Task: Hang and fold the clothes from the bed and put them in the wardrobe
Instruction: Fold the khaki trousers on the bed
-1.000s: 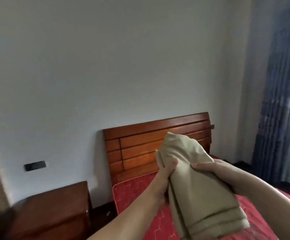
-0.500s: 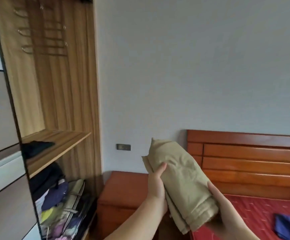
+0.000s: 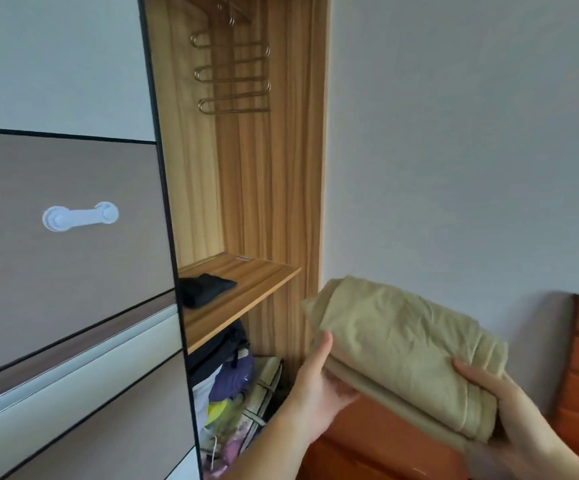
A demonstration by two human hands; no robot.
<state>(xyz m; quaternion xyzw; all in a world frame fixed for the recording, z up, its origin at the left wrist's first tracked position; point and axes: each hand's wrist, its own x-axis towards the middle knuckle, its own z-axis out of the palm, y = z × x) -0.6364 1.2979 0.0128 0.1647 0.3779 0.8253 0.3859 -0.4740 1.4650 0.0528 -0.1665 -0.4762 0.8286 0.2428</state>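
Head view: both hands hold a folded beige garment (image 3: 405,355) near the open wardrobe (image 3: 246,188). Left hand (image 3: 319,382) grips its near-left edge, right hand (image 3: 502,407) cradles the right end. Soft, light cloth, probably; supporting underneath keeps folds together.

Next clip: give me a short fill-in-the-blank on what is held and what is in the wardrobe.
1. Both hands, left hand and right hand, hold a folded ____ garment.
2. On the wooden shelf lies a folded ____ garment.
3. The metal hangers above the shelf carry ____ clothes.

Missing: beige; black; no
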